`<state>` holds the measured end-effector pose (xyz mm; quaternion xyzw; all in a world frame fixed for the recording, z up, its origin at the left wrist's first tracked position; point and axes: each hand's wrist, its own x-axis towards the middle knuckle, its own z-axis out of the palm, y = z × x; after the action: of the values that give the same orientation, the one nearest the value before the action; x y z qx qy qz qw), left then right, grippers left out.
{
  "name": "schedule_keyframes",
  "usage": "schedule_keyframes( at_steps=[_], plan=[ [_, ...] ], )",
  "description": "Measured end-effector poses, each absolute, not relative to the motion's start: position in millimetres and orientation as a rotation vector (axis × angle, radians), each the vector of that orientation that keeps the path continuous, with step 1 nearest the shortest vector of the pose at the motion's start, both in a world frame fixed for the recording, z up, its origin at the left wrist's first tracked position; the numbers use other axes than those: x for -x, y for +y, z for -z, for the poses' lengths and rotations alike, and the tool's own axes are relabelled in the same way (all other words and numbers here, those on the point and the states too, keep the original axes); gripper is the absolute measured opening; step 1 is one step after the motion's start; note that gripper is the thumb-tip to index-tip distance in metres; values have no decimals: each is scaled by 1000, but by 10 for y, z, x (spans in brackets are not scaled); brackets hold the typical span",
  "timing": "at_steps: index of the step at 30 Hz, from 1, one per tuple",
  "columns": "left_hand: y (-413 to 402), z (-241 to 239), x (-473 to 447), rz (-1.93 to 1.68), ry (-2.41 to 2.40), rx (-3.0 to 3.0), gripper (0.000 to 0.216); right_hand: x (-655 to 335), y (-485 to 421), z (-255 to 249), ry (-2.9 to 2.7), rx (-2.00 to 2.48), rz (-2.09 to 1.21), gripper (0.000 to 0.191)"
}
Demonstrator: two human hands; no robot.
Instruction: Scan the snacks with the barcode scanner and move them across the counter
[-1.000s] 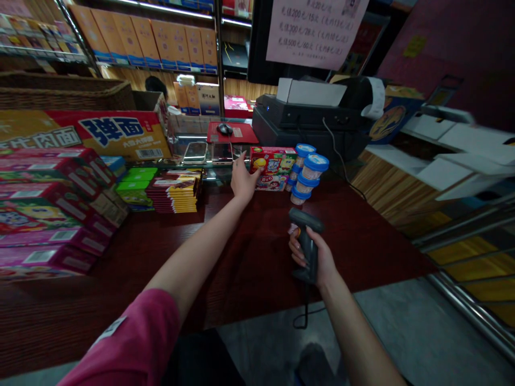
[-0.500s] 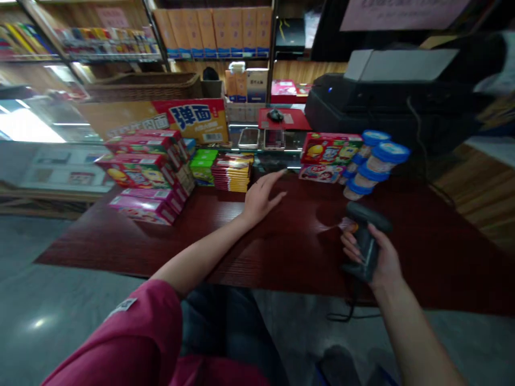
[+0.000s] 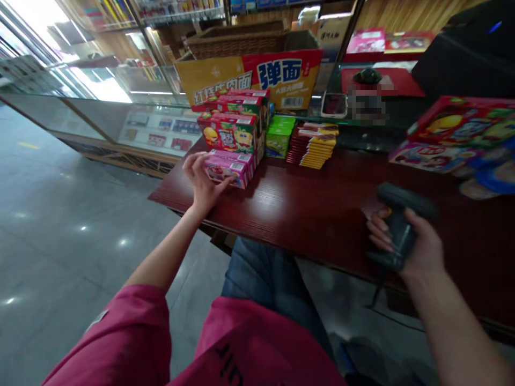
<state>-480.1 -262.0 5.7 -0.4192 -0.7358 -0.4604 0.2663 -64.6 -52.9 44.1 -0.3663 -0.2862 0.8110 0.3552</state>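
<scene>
My left hand [image 3: 204,185] is at the front pink snack box [image 3: 226,170] on the left of the table. Its thumb and fingers are spread across the box's front and left end; whether they press on it I cannot tell. Red snack boxes [image 3: 229,133] are stacked behind the pink ones. To their right are green boxes [image 3: 278,138] and a pile of red and yellow packets [image 3: 311,146]. My right hand [image 3: 424,249] is wrapped round the handle of a black barcode scanner [image 3: 402,225], held over the right part of the table.
A dark red wooden table [image 3: 338,203] lies before me. At the right stand red and pink boxes [image 3: 454,126] and blue-lidded tubs [image 3: 494,174], partly out of view. A large noodle carton [image 3: 277,80] and a wicker basket [image 3: 241,43] stand behind. The scanner's cable [image 3: 396,319] hangs below the table edge.
My view has turned left. My left hand has moved from the middle of the table to the front pink box. The barcode scanner stays in my right hand.
</scene>
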Motion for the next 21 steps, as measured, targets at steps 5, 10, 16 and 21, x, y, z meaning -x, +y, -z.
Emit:
schedule_keyframes(
  at_steps=[5, 10, 16, 21],
  plan=[
    [-2558, 54, 5156, 1599, -2198, 815, 87, 1384, -896, -430, -1015, 780, -2281, 21],
    [-2551, 176, 5231, 1793, -2283, 948, 75, 1825, -1139, -418, -1103, 673, -2420, 23],
    [-2745, 94, 4995, 1798, -2371, 1208, 66, 1816, -1136, -449, -977, 760, -2447, 32],
    [-2809, -38, 4494, 1788, -2354, 1461, 53, 1647, -1048, -448, -996, 778, -2466, 26]
  ],
)
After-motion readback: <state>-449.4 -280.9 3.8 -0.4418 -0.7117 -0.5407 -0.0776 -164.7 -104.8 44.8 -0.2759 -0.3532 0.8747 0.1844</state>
